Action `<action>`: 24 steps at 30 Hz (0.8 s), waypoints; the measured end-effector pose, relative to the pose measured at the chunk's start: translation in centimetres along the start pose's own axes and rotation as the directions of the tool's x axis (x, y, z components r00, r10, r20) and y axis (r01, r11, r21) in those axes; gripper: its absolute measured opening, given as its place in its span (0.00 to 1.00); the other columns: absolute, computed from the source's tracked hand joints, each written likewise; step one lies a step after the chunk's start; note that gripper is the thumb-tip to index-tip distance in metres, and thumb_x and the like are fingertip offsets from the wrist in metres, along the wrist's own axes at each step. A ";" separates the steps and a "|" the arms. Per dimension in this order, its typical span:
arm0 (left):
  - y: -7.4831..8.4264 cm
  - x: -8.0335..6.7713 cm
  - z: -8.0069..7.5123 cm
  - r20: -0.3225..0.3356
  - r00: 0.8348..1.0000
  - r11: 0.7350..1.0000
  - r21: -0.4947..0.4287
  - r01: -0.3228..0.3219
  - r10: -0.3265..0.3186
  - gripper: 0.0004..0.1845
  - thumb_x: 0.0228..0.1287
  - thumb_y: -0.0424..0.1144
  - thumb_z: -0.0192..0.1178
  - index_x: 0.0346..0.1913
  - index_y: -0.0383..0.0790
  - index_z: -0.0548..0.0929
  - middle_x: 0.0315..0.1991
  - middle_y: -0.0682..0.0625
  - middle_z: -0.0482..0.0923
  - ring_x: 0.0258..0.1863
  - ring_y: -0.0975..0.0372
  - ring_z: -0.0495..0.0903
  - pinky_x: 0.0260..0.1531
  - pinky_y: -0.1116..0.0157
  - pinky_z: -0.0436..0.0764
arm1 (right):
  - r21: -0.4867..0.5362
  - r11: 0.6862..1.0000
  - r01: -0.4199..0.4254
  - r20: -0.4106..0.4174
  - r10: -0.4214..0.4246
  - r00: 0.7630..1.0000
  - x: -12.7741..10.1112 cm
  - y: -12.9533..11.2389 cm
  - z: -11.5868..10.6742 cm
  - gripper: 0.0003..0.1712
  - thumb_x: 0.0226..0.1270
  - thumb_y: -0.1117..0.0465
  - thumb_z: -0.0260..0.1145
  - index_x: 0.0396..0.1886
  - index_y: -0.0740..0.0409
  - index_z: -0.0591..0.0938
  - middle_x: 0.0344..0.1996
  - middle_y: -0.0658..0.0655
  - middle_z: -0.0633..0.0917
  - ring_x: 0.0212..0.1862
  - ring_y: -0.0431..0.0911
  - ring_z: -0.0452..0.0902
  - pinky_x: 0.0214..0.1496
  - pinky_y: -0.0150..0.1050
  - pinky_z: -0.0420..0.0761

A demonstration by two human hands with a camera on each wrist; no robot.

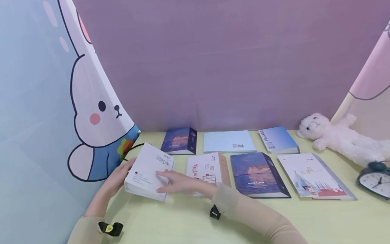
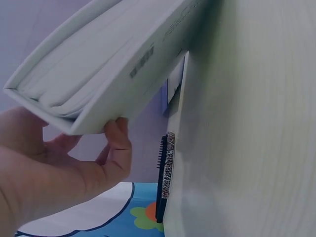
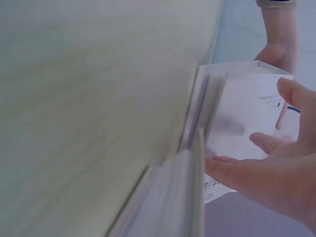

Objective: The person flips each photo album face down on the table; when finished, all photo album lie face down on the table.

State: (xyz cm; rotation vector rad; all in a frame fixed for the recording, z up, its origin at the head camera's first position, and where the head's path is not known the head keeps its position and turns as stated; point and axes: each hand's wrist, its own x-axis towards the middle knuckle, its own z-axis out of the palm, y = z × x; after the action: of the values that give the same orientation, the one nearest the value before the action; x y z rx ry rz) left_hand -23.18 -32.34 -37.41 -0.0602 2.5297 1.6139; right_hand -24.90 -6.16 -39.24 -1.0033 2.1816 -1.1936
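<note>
A thick white photo album [image 1: 146, 174] with dark lettering on its cover is tilted up off the table at the left. My left hand [image 1: 118, 178] grips its left edge; in the left wrist view the thumb and fingers [image 2: 118, 150] pinch its spine-side corner. Over the album's right side reaches my right hand [image 1: 179, 183], fingers spread, the tips at the cover. The right wrist view has these fingers [image 3: 232, 170] extended against the white cover, not curled round it. A hairbrush [image 2: 166, 173] with dark bristles and a speckled back stands beyond the left hand in the left wrist view.
Front row: a beige-spined album [image 1: 223, 166], a dark seascape album [image 1: 256, 174] and a tent-picture album [image 1: 313, 176]. Behind lie a smaller seascape album [image 1: 178, 140], a pale blue one [image 1: 228, 140] and a Polaroid album [image 1: 278, 139]. A plush toy [image 1: 338, 135] and alarm clock [image 1: 374, 181] are right.
</note>
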 end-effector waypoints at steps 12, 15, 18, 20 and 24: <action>1.7 -0.3 0.2 -0.048 0.999 0.986 -0.167 -0.026 0.019 0.35 0.72 0.60 0.37 0.73 0.44 0.53 0.66 0.47 0.59 0.57 0.61 0.64 0.46 0.74 0.75 | 0.095 0.995 -0.012 -0.008 0.013 1.000 0.2 -0.6 -0.2 0.44 0.65 0.42 0.59 0.74 0.30 0.46 0.74 0.49 0.53 0.72 0.52 0.53 0.69 0.55 0.62; 2.1 -0.3 0.4 -0.038 0.999 0.988 -0.151 -0.040 0.034 0.35 0.71 0.60 0.40 0.72 0.42 0.56 0.58 0.52 0.70 0.51 0.65 0.72 0.45 0.72 0.78 | 0.128 0.992 -0.009 -0.012 0.011 1.000 0.3 -0.7 -0.2 0.42 0.66 0.40 0.56 0.74 0.30 0.45 0.74 0.50 0.52 0.73 0.53 0.52 0.69 0.55 0.62; 2.0 -0.3 0.5 -0.011 0.999 0.992 -0.119 -0.050 0.049 0.35 0.71 0.60 0.41 0.71 0.40 0.58 0.46 0.56 0.78 0.42 0.66 0.79 0.41 0.67 0.82 | 0.170 0.985 -0.003 -0.013 0.006 1.000 0.4 -0.7 -0.1 0.40 0.67 0.39 0.54 0.74 0.34 0.48 0.74 0.50 0.53 0.73 0.52 0.51 0.70 0.54 0.61; 1.8 -0.3 0.6 0.015 0.998 0.992 -0.113 -0.060 0.062 0.35 0.71 0.59 0.40 0.71 0.39 0.58 0.41 0.57 0.80 0.38 0.64 0.82 0.38 0.64 0.83 | 0.204 0.979 -0.008 -0.010 0.011 1.000 0.4 -0.7 0.1 0.38 0.68 0.39 0.54 0.74 0.36 0.51 0.74 0.49 0.54 0.73 0.51 0.51 0.70 0.54 0.61; 1.2 -0.3 0.6 0.074 0.991 0.984 -0.151 -0.095 0.107 0.32 0.74 0.56 0.36 0.71 0.38 0.57 0.39 0.59 0.81 0.38 0.63 0.83 0.39 0.63 0.83 | 0.130 0.992 0.000 -0.054 0.007 0.999 0.4 -0.8 0.6 0.36 0.69 0.42 0.54 0.73 0.41 0.56 0.74 0.51 0.53 0.74 0.51 0.49 0.71 0.54 0.60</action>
State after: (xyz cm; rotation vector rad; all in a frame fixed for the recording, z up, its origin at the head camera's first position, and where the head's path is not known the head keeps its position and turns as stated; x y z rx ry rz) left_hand -22.96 -31.29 -36.57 0.1188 2.3848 1.8004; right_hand -24.47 -7.04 -38.92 -0.9227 2.1147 -1.3574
